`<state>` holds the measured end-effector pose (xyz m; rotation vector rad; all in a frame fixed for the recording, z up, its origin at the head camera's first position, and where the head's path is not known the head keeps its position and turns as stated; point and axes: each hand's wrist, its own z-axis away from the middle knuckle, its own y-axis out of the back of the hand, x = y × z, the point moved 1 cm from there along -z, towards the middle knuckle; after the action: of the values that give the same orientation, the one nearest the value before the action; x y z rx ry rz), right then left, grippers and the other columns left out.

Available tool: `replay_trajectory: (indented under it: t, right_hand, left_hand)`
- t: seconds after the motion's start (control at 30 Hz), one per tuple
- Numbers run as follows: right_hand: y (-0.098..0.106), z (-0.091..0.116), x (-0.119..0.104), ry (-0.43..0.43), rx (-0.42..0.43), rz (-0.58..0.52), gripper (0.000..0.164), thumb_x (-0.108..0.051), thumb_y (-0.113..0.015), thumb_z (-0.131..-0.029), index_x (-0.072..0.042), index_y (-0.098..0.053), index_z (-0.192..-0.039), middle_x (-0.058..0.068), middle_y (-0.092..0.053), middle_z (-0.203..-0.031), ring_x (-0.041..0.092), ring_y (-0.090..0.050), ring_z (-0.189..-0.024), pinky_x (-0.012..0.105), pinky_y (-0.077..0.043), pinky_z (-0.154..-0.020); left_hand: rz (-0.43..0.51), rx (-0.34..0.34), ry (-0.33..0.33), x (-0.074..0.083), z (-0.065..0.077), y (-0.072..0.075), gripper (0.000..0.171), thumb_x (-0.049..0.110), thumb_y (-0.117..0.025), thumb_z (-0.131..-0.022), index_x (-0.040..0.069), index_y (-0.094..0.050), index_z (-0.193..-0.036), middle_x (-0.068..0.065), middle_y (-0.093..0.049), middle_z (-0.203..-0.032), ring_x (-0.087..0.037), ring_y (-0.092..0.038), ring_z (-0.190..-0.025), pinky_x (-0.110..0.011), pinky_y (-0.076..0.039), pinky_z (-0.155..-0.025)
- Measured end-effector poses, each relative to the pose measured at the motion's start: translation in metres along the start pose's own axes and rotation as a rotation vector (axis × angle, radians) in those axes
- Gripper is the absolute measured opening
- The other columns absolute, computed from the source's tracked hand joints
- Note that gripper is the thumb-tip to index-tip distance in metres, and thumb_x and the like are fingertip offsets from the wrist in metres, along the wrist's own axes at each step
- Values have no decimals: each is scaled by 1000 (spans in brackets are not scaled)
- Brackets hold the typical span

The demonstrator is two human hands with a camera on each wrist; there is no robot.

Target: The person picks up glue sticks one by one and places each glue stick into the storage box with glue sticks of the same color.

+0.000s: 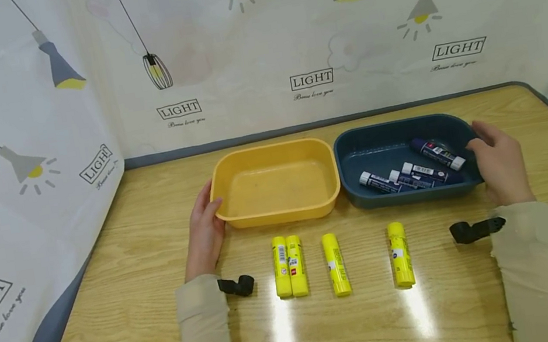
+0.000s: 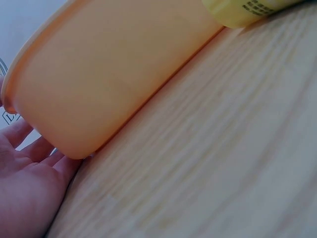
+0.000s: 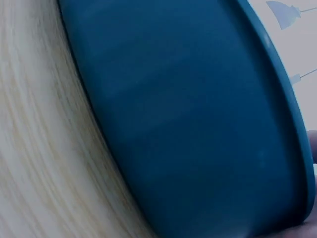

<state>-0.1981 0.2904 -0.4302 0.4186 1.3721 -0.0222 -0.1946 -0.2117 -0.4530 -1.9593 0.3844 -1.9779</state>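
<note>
With its thumb over the rim, my left hand [image 1: 204, 228] grips the left end of a yellow plastic bin [image 1: 281, 216]. In the left wrist view, its fingers reach along the bin's outer wall [image 2: 109, 79]. On the other side, my right hand [image 1: 502, 163] pinches the right rim of a dark blue bin [image 1: 410, 196], thumb inside. The right wrist view is filled mostly by that bin's wall [image 3: 183, 114], with only bits of the hand at the edge. Several dark blue glue sticks [image 1: 425, 172] lie in the blue bin; the yellow bin holds nothing.
Several yellow glue sticks lie on the wooden table in front of the bins: two side by side [image 1: 288, 266], one near the middle [image 1: 336, 265], one farther right [image 1: 400, 254]. A printed cloth backdrop [image 1: 255, 114] borders the table behind and at both sides.
</note>
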Motion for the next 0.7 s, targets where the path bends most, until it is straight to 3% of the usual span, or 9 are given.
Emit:
replay_trajectory:
  t: [0.13, 0.3, 0.4, 0.57, 0.7]
  right_hand:
    - [-1, 5, -5, -7, -13, -253, 54, -13, -35, -92, -29, -18, -142, -10, -22, -144, 6, -13, -131, 27, -12, -105]
    - [1, 10, -8, 7, -77, -550, 64, 5, -29, -86, -25, -18, -142, -4, -22, -145, 8, -16, -131, 22, -36, -86]
    - [2, 10, -8, 9, -115, -712, 66, 12, -28, -84, -19, -22, -142, -2, -21, -145, 10, -19, -131, 18, -42, -77]
    - [3, 8, -4, -10, -143, -862, 63, 14, -29, -84, -14, -27, -141, 0, -19, -145, 9, -25, -128, 18, -37, -90]
    - [5, 9, -1, -22, -181, -908, 62, 14, -31, -85, -13, -28, -140, -1, -15, -147, 9, -27, -127, 20, -37, -90]
  left_hand:
    - [-4, 13, 9, 0, 0, 1, 46, 3, -44, -92, 14, -36, -136, 1, -31, -140, -23, -32, -126, -38, -26, -103]
    - [1, 24, 16, 1, 0, 0, 48, 2, -47, -91, 14, -36, -136, 2, -32, -140, -23, -34, -125, -38, -27, -102]
    - [-4, 28, 13, 1, 0, -1, 48, 1, -47, -91, 13, -36, -136, 2, -32, -140, -23, -34, -125, -38, -27, -102]
    - [-8, 35, 5, 2, 0, -2, 48, 1, -47, -91, 12, -35, -136, 1, -32, -140, -23, -33, -126, -37, -27, -102]
    - [-12, 42, 12, 2, 1, -2, 49, 2, -47, -91, 12, -35, -137, 1, -31, -140, -24, -33, -126, -38, -27, -102]
